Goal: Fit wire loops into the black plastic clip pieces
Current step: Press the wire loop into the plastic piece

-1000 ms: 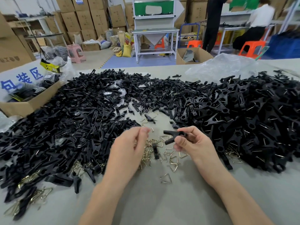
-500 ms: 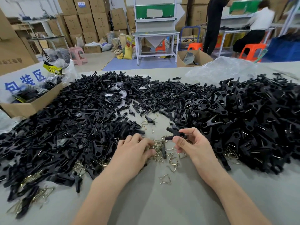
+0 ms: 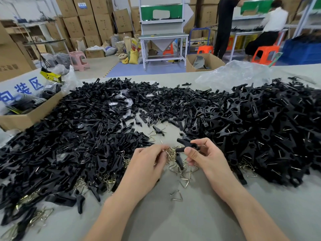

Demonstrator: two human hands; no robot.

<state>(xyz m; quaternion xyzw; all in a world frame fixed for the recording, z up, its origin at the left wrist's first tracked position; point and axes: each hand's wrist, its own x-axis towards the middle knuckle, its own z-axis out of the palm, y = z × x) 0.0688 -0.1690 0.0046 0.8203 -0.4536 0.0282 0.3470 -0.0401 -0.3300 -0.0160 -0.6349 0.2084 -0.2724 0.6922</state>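
Table (image 3: 191, 221) chaos: right hand (image 3: 205, 158) pinches a black clip (image 3: 186, 145), left hand (image 3: 147, 165) beside it fingers wire loops (image 3: 171, 151), grasp unclear.

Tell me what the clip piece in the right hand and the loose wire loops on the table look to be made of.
Clip piece, pinched in the right hand: probably moulded plastic, matt black, with a dull even surface and a round moulded hole.
Wire loops: thin bent metal wire, shiny, with gold to silvery glints; whether it is plated or solid cannot be told.
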